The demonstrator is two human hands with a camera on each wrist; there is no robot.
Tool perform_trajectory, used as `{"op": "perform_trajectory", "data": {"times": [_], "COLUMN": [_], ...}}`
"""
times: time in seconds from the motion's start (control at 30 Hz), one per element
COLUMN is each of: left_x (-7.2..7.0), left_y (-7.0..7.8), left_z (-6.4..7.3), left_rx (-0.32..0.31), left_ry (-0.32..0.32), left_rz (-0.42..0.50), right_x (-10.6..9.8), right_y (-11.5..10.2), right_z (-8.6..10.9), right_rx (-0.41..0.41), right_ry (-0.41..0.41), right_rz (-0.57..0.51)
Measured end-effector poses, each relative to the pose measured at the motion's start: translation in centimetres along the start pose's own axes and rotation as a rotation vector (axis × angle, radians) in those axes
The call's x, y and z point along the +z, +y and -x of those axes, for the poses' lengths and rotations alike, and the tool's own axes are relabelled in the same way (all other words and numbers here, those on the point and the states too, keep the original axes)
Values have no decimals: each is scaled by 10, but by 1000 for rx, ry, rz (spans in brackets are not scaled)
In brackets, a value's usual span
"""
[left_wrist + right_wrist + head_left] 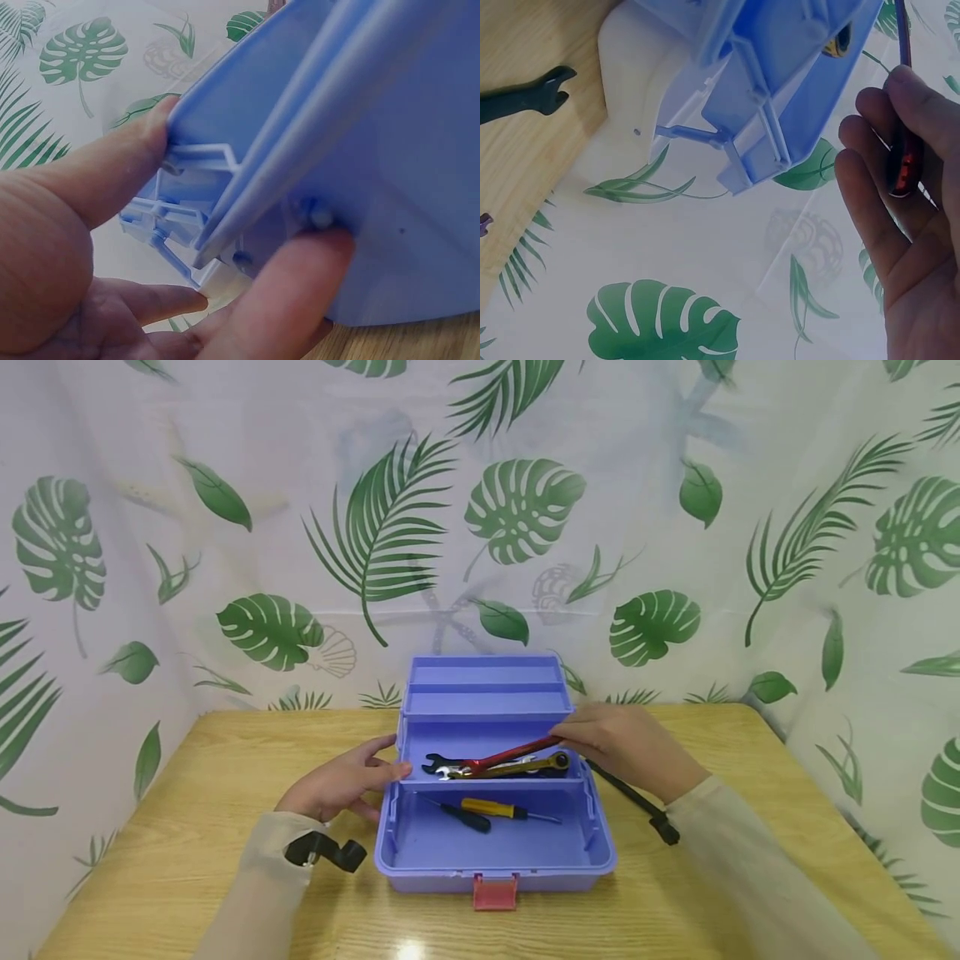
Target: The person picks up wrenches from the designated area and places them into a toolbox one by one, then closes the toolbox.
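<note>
In the head view, the right hand [618, 742] hid part of the red wrench [519, 750]; the right wrist view cropped a black wrench [526, 100].

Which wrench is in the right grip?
The red wrench: it slants up, its raised end pinched by the right grip. The gold wrench and the black wrench lie in the tray.

Toolbox [431, 883]: periwinkle blue. Latch [495, 894]: pinkish red. Tool colours: red wrench [521, 749], gold wrench [517, 768], black wrench [433, 764], yellow-and-black screwdriver [489, 808], black screwdriver [471, 819]. Tabletop [165, 852]: light-brown wood grain. Backdrop [600, 410]: green leaf print on white. Sleeves [258, 881]: cream.
</note>
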State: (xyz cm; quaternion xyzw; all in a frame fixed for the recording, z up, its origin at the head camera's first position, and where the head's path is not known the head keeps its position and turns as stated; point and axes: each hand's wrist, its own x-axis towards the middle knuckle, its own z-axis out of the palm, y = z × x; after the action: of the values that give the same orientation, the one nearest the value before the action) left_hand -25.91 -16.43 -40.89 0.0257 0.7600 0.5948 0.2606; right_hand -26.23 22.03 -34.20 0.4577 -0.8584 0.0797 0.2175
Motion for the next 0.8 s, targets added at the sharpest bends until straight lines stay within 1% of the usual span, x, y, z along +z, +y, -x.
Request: {"op": "perform_trajectory", "data": {"times": [0.17, 0.4, 0.63, 0.8], "left_x": [0, -2, -3, -4], "left_y": [-1, -2, -4, -5], "left_z": [-1, -1, -3, -5], "left_rx": [2, 1, 9, 7], "left_ry": [-2, 1, -13, -4], "left_rz": [-3, -1, 20, 8], "right_x": [3, 15, 21, 22], "right_y": [0, 3, 3, 3], "right_z": [-5, -12, -18, -19], "right_rx": [6, 30, 47, 54], "right_ry": [-42, -113, -144, -153], "right_rz": [-7, -41, -66, -107]}}
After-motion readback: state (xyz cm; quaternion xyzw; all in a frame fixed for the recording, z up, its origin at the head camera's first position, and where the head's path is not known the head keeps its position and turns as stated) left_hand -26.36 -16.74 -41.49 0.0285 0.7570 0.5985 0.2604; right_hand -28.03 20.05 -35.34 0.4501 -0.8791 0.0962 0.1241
